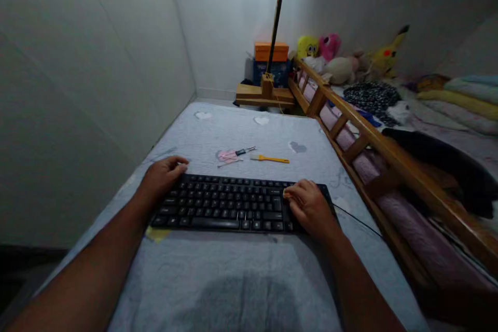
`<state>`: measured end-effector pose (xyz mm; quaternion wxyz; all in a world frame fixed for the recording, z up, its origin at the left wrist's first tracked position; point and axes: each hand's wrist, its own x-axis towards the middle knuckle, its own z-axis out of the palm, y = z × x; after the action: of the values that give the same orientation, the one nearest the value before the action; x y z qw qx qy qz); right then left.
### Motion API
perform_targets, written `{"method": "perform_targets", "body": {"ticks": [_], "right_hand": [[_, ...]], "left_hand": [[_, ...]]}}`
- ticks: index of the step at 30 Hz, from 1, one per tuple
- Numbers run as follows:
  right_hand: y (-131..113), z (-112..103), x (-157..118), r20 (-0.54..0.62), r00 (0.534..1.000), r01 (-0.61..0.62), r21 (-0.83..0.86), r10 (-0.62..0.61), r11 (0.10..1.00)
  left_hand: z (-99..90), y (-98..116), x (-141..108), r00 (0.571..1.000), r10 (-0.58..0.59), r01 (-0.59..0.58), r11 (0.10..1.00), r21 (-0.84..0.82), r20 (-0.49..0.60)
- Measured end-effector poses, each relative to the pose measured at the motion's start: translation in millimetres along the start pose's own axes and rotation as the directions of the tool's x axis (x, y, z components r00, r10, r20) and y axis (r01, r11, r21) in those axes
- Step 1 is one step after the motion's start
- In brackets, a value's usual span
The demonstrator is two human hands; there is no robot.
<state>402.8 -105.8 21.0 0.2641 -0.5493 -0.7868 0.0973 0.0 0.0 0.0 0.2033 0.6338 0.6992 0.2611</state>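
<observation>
A black keyboard (229,202) lies flat on the bed-like surface in front of me. My left hand (161,176) rests at its far left corner, fingers loosely bent and thumb apart, with nothing seen between them. Over the keyboard's right part, my right hand (309,205) pinches a small pale piece (287,194) against the keys near the number pad; its kind is too small to tell. Behind the keyboard lie a brush with a yellow handle (274,159), a pink-handled tool with a dark collar and metal tip (237,153), and a thin stick (230,163) resembling a cotton swab.
A pale blue cloth with hearts (218,264) covers the surface. The keyboard's cable (358,218) runs right toward a wooden rail (373,135). A wall (97,62) stands at left. At the back are a wooden stand with a pole (266,91) and an orange box (271,51).
</observation>
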Motion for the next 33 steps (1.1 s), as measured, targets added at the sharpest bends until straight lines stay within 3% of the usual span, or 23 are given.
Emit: {"method": "perform_targets", "body": {"ticks": [33], "right_hand": [[2.4, 1.1, -0.3, -0.014, 1.000, 0.003, -0.001, -0.003, 1.000]], "left_hand": [[-1.2, 4.2, -1.4, 1.000, -0.001, 0.001, 1.000, 0.005, -0.005]]}}
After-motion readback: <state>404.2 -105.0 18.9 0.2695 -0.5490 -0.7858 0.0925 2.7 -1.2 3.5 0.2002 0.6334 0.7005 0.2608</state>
